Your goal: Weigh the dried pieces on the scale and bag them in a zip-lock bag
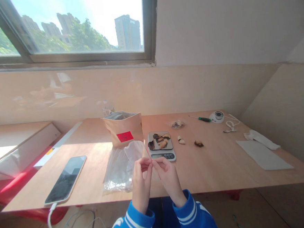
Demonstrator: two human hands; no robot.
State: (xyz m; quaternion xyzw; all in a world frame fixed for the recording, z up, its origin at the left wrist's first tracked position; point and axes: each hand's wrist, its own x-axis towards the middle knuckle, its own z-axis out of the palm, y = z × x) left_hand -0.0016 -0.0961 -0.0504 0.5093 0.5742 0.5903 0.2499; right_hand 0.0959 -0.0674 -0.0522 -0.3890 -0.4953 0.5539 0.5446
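Your left hand [141,184] and right hand [169,178] pinch a thin red strip [152,162] between closed fingertips, above the table's near edge. At 10 o'clock lies a clear plastic bag [119,168]; at 12, a scale [161,146] bearing dried pieces; at 11, a kraft pouch [123,128]. A phone [66,179] lies at 9. The wooden table [217,161] is open toward 3 o'clock, up to a white sheet [264,154].
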